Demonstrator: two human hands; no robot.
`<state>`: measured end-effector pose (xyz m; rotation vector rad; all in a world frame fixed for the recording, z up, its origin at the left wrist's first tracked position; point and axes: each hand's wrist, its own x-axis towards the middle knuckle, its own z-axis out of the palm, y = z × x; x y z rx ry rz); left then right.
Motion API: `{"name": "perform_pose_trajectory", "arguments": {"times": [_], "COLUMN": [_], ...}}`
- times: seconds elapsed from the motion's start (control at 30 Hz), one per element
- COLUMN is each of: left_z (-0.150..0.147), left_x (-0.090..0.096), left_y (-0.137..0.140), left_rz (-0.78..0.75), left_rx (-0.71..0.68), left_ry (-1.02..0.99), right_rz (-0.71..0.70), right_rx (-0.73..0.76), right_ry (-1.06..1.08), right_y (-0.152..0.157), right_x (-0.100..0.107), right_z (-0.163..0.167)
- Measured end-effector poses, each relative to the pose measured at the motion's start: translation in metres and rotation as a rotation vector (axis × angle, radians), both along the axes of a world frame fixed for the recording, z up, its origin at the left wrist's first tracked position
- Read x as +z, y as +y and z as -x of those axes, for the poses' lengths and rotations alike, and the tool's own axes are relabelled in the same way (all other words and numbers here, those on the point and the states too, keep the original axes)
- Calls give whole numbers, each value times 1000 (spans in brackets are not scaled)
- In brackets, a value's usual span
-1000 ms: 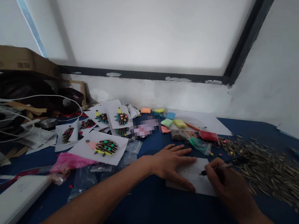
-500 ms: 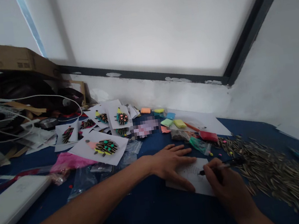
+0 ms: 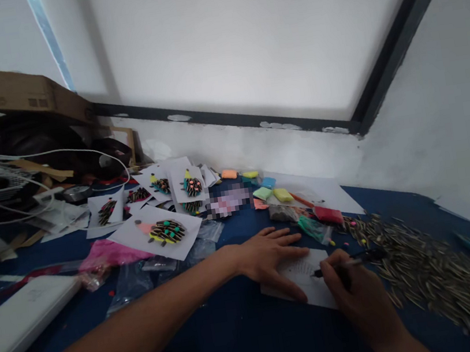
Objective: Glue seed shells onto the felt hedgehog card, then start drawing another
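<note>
My left hand (image 3: 271, 261) lies flat with fingers spread across the left side of a white paper card (image 3: 317, 292), pressing it to the blue table. In my right hand (image 3: 356, 293) is a black pen (image 3: 366, 256), gripped near its point, its tip down on the card. Rows of small dark marks show on the card between my hands. Beyond the fingers of my left hand sit packets of coloured clay (image 3: 282, 195) and a small green bag (image 3: 315, 229). Striped sunflower seeds (image 3: 442, 281) are heaped right of my right hand.
Finished-looking hedgehog cards (image 3: 167, 232) made with seeds and clay lie at the left. A white power bank-like box (image 3: 23, 322) rests at the front left. Behind are a cardboard box (image 3: 26, 91) and tangled white cables (image 3: 52, 151). A white wall bounds the table's back.
The pen tip has shifted very slightly on the card, and the right hand with it. My left hand stays in place.
</note>
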<state>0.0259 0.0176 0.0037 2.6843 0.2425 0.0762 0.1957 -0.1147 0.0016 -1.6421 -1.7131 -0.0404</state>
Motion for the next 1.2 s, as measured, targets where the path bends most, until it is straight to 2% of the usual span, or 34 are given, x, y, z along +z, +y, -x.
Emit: {"name": "perform_pose_trajectory", "arguments": {"times": [0.3,0.7,1.2], "left_z": [1,0,1], "left_x": [3,-1,3], "left_y": [-1,1,0], "left_rz": [4,2,15], "left_rx": [0,-1,-4], "left_ry": [2,-9,10], "right_rz": [-1,148,141], "right_rx": [24,137,183], "right_ry": [16,131,157], "right_y": [-1,-2,-2], "right_x": [0,-5,-4], "right_z": [0,0,3]}}
